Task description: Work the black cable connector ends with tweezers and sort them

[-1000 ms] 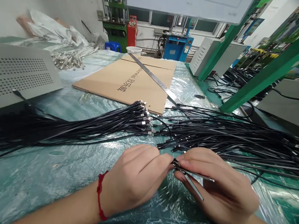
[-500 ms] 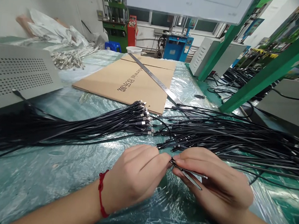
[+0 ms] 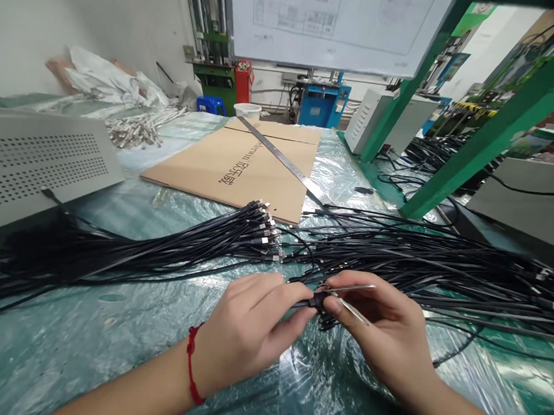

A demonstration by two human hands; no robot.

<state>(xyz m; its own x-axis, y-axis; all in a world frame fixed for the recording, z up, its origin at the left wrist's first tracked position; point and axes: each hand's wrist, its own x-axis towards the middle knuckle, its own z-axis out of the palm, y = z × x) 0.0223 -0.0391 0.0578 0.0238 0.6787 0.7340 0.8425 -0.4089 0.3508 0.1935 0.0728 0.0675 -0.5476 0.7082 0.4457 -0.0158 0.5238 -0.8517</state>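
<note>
My left hand [image 3: 248, 327], with a red string at the wrist, is closed in a pinch on the black connector end of a cable [image 3: 310, 301]. My right hand [image 3: 387, 331] is closed round thin metal tweezers [image 3: 351, 299] whose tips meet that connector. Both hands hover just above the plastic-covered table [image 3: 103, 347]. Right behind them lies a bundle of black cables [image 3: 169, 240] with metal plug ends [image 3: 268, 226] fanning left, and a looser heap of black cables [image 3: 435, 265] spreading right.
A flat cardboard sheet [image 3: 242, 163] with a long steel ruler [image 3: 285, 160] across it lies further back. A grey perforated metal box [image 3: 35, 163] stands at left, another grey box [image 3: 532, 195] at right. A green post [image 3: 494, 129] slants up on the right. Metal parts [image 3: 134, 132] are piled at back left.
The view tilted up a little. My hands lifted slightly and the connector end now shows clearly between my left fingers; the tweezers turned flatter against it.
</note>
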